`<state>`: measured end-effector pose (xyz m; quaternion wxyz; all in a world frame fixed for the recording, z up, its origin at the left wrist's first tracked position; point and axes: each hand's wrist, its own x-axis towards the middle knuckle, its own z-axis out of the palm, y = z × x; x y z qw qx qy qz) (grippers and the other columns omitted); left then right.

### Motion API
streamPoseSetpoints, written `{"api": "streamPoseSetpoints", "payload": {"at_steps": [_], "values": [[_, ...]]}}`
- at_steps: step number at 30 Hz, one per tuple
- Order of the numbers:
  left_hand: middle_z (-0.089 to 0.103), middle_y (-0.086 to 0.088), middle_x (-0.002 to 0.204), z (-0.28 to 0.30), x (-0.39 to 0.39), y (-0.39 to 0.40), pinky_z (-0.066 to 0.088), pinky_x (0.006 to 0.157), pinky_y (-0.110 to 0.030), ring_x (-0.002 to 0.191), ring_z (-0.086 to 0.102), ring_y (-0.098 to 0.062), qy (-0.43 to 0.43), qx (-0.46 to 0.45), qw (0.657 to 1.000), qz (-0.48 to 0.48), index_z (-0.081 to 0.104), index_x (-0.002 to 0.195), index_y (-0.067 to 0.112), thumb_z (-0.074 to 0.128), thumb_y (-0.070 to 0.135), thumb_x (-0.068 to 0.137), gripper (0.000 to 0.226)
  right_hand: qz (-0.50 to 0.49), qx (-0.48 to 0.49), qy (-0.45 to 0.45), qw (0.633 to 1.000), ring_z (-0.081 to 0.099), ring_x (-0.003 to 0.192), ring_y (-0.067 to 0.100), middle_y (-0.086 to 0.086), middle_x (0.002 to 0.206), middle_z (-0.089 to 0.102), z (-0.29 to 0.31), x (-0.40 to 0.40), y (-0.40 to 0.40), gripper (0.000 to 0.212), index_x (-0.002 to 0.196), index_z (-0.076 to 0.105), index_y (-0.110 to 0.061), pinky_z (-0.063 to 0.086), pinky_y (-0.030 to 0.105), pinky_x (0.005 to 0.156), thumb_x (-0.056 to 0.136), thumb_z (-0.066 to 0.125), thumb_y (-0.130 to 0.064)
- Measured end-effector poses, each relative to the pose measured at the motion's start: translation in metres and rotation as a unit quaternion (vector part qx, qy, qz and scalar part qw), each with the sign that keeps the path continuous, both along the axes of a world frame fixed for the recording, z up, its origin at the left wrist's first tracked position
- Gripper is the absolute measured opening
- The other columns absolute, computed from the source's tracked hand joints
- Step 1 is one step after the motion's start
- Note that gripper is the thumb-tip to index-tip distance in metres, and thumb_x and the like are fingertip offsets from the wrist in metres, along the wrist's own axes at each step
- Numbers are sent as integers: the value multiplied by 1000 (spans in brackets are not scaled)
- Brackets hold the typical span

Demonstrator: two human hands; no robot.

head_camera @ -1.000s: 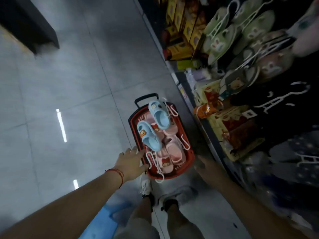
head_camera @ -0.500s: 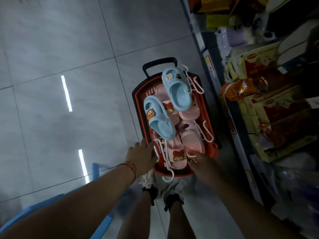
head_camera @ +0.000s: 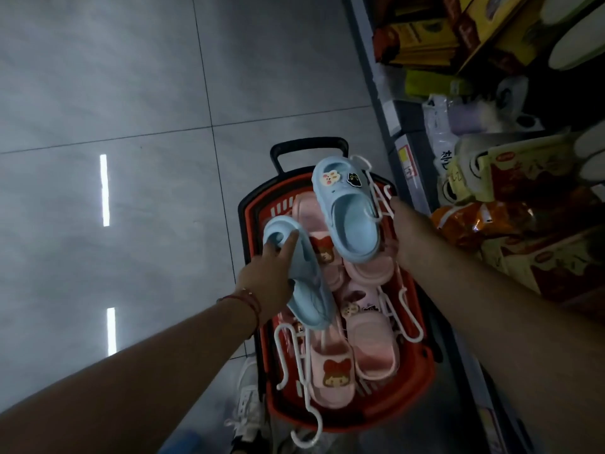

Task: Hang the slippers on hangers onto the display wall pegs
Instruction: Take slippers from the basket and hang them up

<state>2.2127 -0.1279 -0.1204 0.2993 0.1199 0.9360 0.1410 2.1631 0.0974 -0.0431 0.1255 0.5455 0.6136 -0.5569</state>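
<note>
Basket (head_camera: 406, 411), red with a black handle (head_camera: 307, 149), stands on the grey tiled floor (head_camera: 131, 93) just beside the shelf base at right. Your left hand (head_camera: 270, 276) grips 1 blue slipper (head_camera: 306, 290), fingers curled over its toe end, sole side turned toward the camera; the slipper is tilted above the basket's left half. A red cord circles that wrist. Second blue slipper (head_camera: 347, 217), with 2 charms on its strap, is raised over the far half of the basket. Your right hand (head_camera: 407, 231) sits at its right edge, touching the white hanger (head_camera: 376, 194) fixed to it. Fingers are hidden behind the slipper and wrist, so whether they clamp the hanger cannot be told.

Pink slippers (head_camera: 330, 371) lie in the basket, at least 4 visible, several with bear charms, packed against each other. Loose white hangers lie among them; 1 hook (head_camera: 304, 434) hangs out over the near rim. White shoe (head_camera: 248, 398) shows just left of the basket. Packaged goods (head_camera: 540, 257) fill the shelves at right.
</note>
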Motion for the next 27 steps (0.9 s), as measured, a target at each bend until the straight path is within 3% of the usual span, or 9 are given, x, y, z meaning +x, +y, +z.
{"api": "streamPoseSetpoints", "payload": {"at_steps": [4,7,11,15,18,20,24,27], "values": [[26,-12,158,-15,2,-5,60,80,-42,102,65,-30,17,50,998,28,-7,157,42,63,14,92,100,-38,-107,-10,994,52,28,9,-1,48,60,-5,-7,-4,42,77,57,-17,34,12,29,99,52,-53],[36,-8,150,-12,2,-10,58,79,-38,103,63,-27,45,70,996,38,0,159,38,67,26,91,96,-50,-140,-29,988,47,22,7,-3,36,55,-17,-8,-3,39,74,57,-14,30,12,26,100,57,-43],[40,-5,151,7,9,-14,53,81,-35,112,60,-28,73,124,988,60,13,160,32,69,40,88,92,-93,-151,-60,982,41,28,2,-7,38,53,-27,-10,9,32,72,56,-16,27,12,29,98,64,-33],[39,-3,154,27,9,-20,56,85,-39,117,59,-29,84,144,982,89,20,159,34,73,46,82,94,-154,-175,-21,972,52,37,4,-2,71,58,-32,-10,17,17,81,62,-12,36,13,31,94,68,-21],[45,-4,150,39,0,-23,57,78,-38,108,63,-28,92,147,982,72,15,159,37,65,56,80,96,-195,-210,15,958,58,44,5,1,78,64,-28,-5,14,18,100,70,-7,43,14,36,90,73,-22],[49,-4,148,47,-13,-19,55,75,-35,103,64,-26,92,137,986,30,6,159,40,64,57,82,99,-178,-216,41,959,53,52,2,-2,71,61,-20,1,8,17,104,69,-11,43,13,40,91,71,-23],[50,-2,143,58,-44,1,52,70,-30,93,64,-21,84,74,991,-75,-11,158,43,65,59,83,108,-134,-126,60,981,46,53,5,-3,63,53,-4,20,-6,13,80,64,-14,38,15,48,91,68,-20],[50,-6,140,57,-60,24,46,63,-28,78,53,-17,81,35,982,-166,-21,153,48,60,61,85,106,-66,-7,93,993,55,56,8,-4,63,62,2,36,-12,7,82,68,-16,42,20,50,88,70,-19]]}}
